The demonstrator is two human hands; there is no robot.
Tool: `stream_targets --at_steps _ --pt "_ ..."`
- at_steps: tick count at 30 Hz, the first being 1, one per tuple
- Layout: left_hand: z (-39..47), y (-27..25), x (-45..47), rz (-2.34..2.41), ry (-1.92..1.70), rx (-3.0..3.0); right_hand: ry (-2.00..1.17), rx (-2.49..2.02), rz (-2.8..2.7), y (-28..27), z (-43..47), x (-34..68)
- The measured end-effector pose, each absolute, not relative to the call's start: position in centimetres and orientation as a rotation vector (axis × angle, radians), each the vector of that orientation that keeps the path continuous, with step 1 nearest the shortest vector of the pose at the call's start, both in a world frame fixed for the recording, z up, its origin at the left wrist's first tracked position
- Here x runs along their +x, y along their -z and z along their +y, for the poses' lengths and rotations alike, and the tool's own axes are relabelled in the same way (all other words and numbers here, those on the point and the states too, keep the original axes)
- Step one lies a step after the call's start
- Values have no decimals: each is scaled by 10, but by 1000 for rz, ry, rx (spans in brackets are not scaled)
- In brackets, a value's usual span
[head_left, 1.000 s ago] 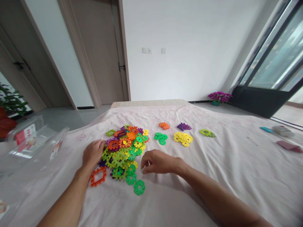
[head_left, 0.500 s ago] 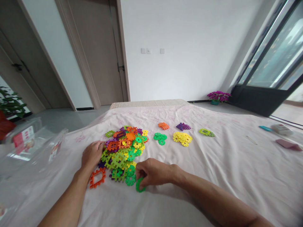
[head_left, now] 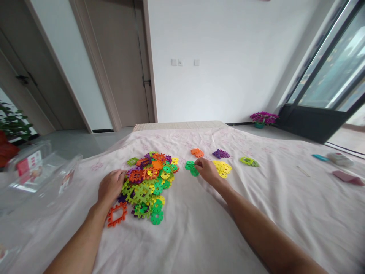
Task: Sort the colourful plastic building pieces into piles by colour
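My left hand (head_left: 112, 185) lies against the left edge of a mixed pile of plastic interlocking pieces (head_left: 144, 193), its fingers stretched out and touching the pieces. The pile holds orange, lime, purple, yellow and green ones, some square, some round and notched. Over at the small group of green notched discs (head_left: 189, 165), my right hand (head_left: 208, 170) is pinched on a green disc, mostly hidden by the fingers. Just behind that hand sits a group of yellow discs (head_left: 225, 167). Near my left wrist is an orange square frame piece (head_left: 117, 214).
Farther back lie orange pieces (head_left: 197, 152), purple pieces (head_left: 221, 153) and lime pieces (head_left: 249, 161). Clear plastic packaging (head_left: 42, 171) stands at the left. At the right edge are a pink cloth-like item (head_left: 348, 177) and a blue item (head_left: 319, 157). A pale patterned cloth (head_left: 188, 236) covers the table.
My right hand has moved away from the near edge of the pile, forward and right, carrying a green disc to the green group. My left hand has stayed in place.
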State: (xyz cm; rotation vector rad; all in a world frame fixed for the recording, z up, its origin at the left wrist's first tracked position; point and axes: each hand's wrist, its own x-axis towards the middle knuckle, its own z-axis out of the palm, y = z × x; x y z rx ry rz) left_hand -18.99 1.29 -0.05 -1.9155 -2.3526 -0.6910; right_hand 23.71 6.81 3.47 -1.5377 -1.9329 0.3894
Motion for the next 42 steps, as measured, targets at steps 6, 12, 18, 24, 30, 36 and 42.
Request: stream_targets --at_steps 6,12,18,24,30,36,42 --pt "14 1 -190 -2347 702 -1927 -162 -1636 -2082 -33 65 240" --pt "13 -1 -189 -2336 687 -1921 13 -1557 -2213 -42 46 221" --pt "13 0 -189 -2343 683 -1919 -19 -1164 -2443 -45 24 179" --pt "13 1 -189 -2337 681 -1916 32 -1146 -2528 -31 24 154" --pt "14 1 -189 -2337 668 -1902 -43 -1081 -2455 -28 31 156" --pt "15 3 -191 -2322 674 -1924 -96 -957 -2350 -23 35 156" --pt "14 2 -190 -2335 661 -1914 -196 -1096 -2141 -25 47 168"
